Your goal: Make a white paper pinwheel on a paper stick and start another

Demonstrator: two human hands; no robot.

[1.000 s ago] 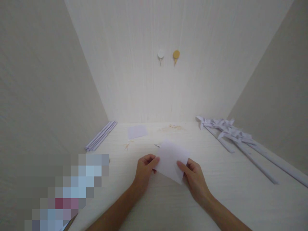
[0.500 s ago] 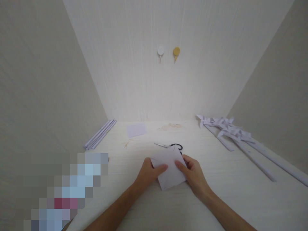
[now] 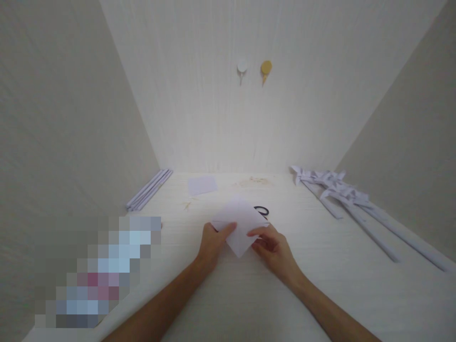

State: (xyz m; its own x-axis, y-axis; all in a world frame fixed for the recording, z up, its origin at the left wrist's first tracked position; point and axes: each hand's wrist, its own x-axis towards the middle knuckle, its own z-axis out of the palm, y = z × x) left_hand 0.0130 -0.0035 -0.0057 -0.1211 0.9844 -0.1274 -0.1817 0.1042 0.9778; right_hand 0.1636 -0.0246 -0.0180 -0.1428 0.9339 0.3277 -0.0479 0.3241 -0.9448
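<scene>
A square sheet of white paper (image 3: 239,216), turned so a corner points toward me, is held between my hands just above the table. My left hand (image 3: 213,242) pinches its left side, thumb on top. My right hand (image 3: 272,247) grips the lower right edge, index finger on top and thumb beneath. Faint crease lines and slits show in the sheet. Behind it lie scissors, of which only the black handle (image 3: 261,210) shows; the paper covers the blades.
Rolled paper sticks (image 3: 149,190) lie at the left wall. Paper pinwheels (image 3: 331,185) on sticks are piled at the right. Another paper piece (image 3: 202,185) and thin wooden bits (image 3: 256,180) lie at the back. White (image 3: 242,66) and yellow (image 3: 266,67) hooks hang on the wall. A blurred-out patch covers the lower left.
The paper has turned into a diamond position and now covers the scissor blades. My right hand has shifted its grip, its index finger now on top of the sheet. The view has tilted slightly.
</scene>
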